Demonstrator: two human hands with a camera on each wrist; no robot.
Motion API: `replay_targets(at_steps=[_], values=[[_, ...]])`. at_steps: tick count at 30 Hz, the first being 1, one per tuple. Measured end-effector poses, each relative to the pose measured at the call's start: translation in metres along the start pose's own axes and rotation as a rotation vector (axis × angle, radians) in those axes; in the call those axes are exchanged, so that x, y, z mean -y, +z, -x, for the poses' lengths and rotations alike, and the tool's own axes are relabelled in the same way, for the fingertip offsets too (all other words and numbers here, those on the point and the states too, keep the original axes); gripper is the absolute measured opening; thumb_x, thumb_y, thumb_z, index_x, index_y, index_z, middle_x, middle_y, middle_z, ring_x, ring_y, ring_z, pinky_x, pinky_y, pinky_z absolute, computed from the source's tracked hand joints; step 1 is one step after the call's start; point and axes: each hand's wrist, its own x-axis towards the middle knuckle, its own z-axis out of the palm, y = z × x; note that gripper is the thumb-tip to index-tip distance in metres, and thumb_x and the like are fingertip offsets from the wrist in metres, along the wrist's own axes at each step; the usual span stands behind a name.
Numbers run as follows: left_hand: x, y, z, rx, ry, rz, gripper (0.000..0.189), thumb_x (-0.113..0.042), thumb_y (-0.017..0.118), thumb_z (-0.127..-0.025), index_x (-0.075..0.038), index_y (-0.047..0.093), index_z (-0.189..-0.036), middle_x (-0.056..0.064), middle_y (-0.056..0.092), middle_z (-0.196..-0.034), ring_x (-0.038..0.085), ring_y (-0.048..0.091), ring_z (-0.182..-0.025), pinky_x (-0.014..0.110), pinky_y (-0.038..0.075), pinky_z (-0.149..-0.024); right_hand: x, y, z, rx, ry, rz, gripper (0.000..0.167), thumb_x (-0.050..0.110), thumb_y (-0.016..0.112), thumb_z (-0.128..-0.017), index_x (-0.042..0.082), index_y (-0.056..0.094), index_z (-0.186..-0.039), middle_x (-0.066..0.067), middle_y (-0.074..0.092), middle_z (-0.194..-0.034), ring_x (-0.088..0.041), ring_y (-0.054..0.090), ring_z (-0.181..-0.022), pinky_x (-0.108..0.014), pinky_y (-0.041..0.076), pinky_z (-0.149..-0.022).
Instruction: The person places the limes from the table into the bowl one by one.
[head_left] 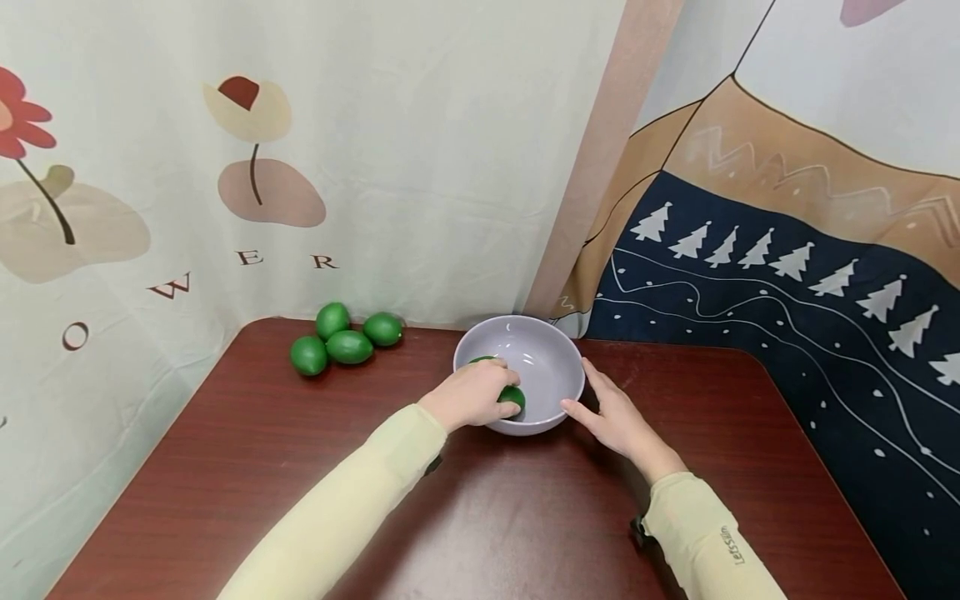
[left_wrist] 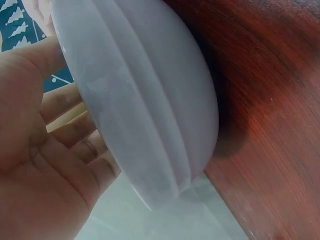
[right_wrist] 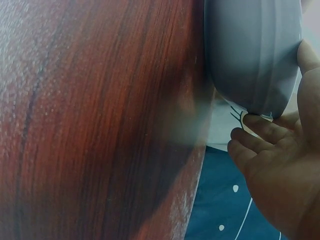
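Observation:
A pale lavender bowl (head_left: 551,354) stands near the table's back edge. My left hand (head_left: 471,393) reaches over its left rim, fingers and thumb on either side of a green lime (head_left: 513,398) inside. More green (head_left: 483,359) shows just beyond the knuckles, mostly covered by the hand. In the left wrist view, the fingers pass behind the bowl wall (left_wrist: 145,105), which hides the lime. On the opposite side, my right hand (head_left: 618,418) rests against the bowl with thumb and extended fingers spread along its outside. The right wrist view shows its fingertips (right_wrist: 257,122) at the bowl's side.
Several limes (head_left: 350,347) lie grouped at the back left of the dark red wooden table (head_left: 247,467). A light printed curtain (head_left: 420,167) hangs right behind the table, and a navy cloth with white trees (head_left: 720,283) hangs at the right.

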Motion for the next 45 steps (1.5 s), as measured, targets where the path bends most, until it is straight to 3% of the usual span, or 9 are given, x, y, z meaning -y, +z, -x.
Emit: replay_targets(at_steps=[14, 25, 37, 45], values=[[0.007, 0.001, 0.012, -0.094, 0.074, 0.048, 0.023, -0.023, 0.073, -0.090, -0.007, 0.074, -0.106, 0.008, 0.066, -0.101, 0.023, 0.061, -0.095, 0.037, 0.051, -0.087, -0.001, 0.001, -0.001, 0.004, 0.008, -0.007, 0.092, 0.047, 0.065, -0.100, 0.002, 0.018, -0.164, -0.025, 0.027, -0.166, -0.045, 0.030, -0.151, -0.063, 0.030, -0.118], [0.015, 0.001, 0.022, -0.111, 0.037, 0.098, 0.029, -0.027, 0.074, -0.093, -0.007, 0.075, -0.113, 0.007, 0.067, -0.111, 0.025, 0.060, -0.111, 0.040, 0.051, -0.099, 0.000, 0.001, -0.001, -0.004, 0.005, 0.001, 0.090, 0.045, 0.065, -0.100, 0.001, 0.019, -0.164, -0.025, 0.027, -0.166, -0.046, 0.030, -0.151, -0.063, 0.029, -0.118], [0.024, 0.003, 0.031, -0.195, 0.102, 0.097, 0.031, -0.025, 0.073, -0.092, -0.005, 0.075, -0.116, 0.007, 0.069, -0.115, 0.026, 0.062, -0.111, 0.038, 0.049, -0.102, 0.000, 0.000, 0.000, -0.006, 0.005, -0.003, 0.089, 0.043, 0.066, -0.100, 0.001, 0.020, -0.164, -0.025, 0.027, -0.166, -0.045, 0.029, -0.151, -0.063, 0.029, -0.118], [0.031, 0.006, 0.036, -0.253, 0.111, 0.100, 0.036, -0.024, 0.073, -0.092, -0.003, 0.072, -0.122, 0.007, 0.068, -0.118, 0.025, 0.062, -0.112, 0.039, 0.049, -0.102, 0.000, 0.001, 0.000, -0.009, 0.001, -0.006, 0.090, 0.042, 0.067, -0.100, 0.001, 0.020, -0.164, -0.025, 0.027, -0.166, -0.045, 0.030, -0.151, -0.063, 0.029, -0.118]])
